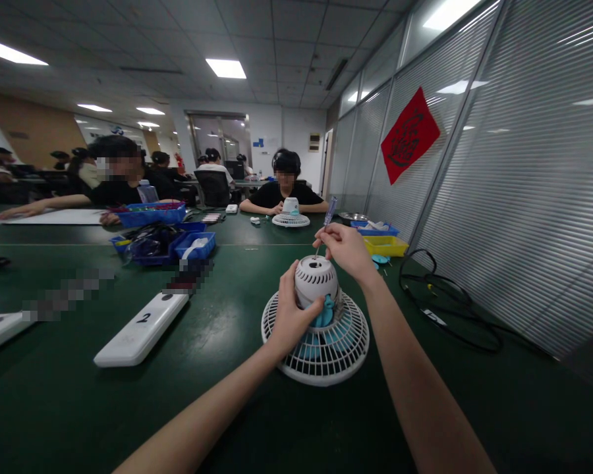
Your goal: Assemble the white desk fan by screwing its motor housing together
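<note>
A small white fan (321, 362) lies grille-down on the green table, its rounded motor housing pointing up and light blue parts showing through the bars. My left hand (291, 306) is wrapped round the near left side of the housing, thumb across the front by a blue piece. In my right hand (344, 247) is a screwdriver (330, 212) with a clear purplish handle, pinched at its shaft and tilted slightly. Its tip reaches the dark opening in the top of the housing; whether it touches a screw there is too small to tell.
Blue bins (196, 245) with cables stand at left, near a white device (141, 329) marked 2. At right are a yellow tray (385, 246), light blue pieces (380, 259) and a coiled black cable (454, 299). Across the table, a person handles another fan (290, 220).
</note>
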Motion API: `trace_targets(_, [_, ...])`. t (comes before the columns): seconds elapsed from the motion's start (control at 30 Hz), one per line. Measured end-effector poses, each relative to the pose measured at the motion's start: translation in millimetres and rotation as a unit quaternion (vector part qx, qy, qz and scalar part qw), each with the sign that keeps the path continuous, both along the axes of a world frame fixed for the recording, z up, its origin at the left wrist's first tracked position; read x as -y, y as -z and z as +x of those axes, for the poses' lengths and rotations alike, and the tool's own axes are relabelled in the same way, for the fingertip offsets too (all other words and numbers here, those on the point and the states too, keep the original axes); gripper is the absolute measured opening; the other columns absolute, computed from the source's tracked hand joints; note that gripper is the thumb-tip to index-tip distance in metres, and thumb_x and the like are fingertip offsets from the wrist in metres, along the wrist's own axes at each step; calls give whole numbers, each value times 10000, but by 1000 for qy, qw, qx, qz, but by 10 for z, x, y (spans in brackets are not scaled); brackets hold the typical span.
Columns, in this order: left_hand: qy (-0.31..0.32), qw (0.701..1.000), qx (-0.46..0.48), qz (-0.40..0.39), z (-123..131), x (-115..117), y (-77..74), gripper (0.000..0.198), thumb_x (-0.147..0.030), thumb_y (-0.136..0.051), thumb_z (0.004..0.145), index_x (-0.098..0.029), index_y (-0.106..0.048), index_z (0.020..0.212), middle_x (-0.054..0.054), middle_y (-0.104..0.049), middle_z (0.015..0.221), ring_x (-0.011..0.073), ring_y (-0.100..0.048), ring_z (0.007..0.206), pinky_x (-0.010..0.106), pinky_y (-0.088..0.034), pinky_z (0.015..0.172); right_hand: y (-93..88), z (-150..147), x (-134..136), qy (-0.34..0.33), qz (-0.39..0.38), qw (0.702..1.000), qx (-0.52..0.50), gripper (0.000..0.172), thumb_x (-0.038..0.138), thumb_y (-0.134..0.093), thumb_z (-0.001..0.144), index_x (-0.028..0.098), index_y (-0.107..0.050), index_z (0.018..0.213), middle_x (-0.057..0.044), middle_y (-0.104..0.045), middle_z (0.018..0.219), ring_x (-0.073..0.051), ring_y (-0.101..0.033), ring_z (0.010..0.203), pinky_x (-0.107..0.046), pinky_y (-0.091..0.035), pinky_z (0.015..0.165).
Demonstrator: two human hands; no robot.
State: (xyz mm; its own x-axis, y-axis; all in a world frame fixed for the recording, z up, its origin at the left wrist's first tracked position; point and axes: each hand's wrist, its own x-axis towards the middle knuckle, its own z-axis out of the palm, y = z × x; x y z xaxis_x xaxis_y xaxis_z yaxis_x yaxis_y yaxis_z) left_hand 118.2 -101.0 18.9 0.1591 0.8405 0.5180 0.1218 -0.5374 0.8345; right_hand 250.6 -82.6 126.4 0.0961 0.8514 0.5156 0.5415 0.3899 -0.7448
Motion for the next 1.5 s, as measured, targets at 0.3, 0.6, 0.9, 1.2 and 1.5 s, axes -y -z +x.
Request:
trace_targets(0.3, [-4, 1000, 4, 14, -7, -1, -3, 733, -291, -638, 720, -279, -316, 1379, 93, -388, 1399, 298, -332, 1344, 510, -237, 1118, 37, 20, -24, 59, 39, 994, 79, 225, 276, -500, 861, 172, -582, 679, -62, -684, 719, -149, -620, 598, -264, -461, 580])
trace_targets(0.6, [-2, 1000, 2, 1, 1, 11, -17, 743, -305, -630, 723, -255, -300, 1387, 103, -372, 1411, 288, -327, 1349, 492, -231, 1127, -20, -15, 34, 44, 21, 999, 13, 148, 272, -620, 788, 175, -551, 700, -23, -662, 621, -107, -573, 488, -211, -428, 459])
trace_targets(0.9, [-5, 1000, 6, 9, 1, -3, -4, 740, -300, -643, 717, -273, -316, 1380, 94, -387, 1400, 293, -338, 1344, 506, -236, 1123, -2, 2, 5, 27, 6, 1000, -6, 139, 225, -589, 814, 150, -579, 697, -52, -712, 687, -72, -517, 404, -203, -423, 449])
trace_targets(1.2, [1, 1000, 1, -1, -2, 7, -14, 744, -311, -632, 726, -264, -294, 1388, 103, -361, 1419, 292, -320, 1354, 504, -236, 1124, 25, 21, -36, -8, 3, 1000, -20, 150, 185, -490, 852, 134, -618, 793, -61, -716, 761, -60, -495, 407, -194, -415, 448])
trace_targets(1.5, [0, 1000, -1, 2, -9, 5, -12, 741, -300, -633, 725, -260, -300, 1386, 102, -366, 1416, 292, -317, 1356, 495, -230, 1128, 24, 35, -18, 40, 33, 998, 34, 118, 233, -551, 812, 153, -604, 743, -38, -685, 757, -81, -527, 426, -230, -446, 491])
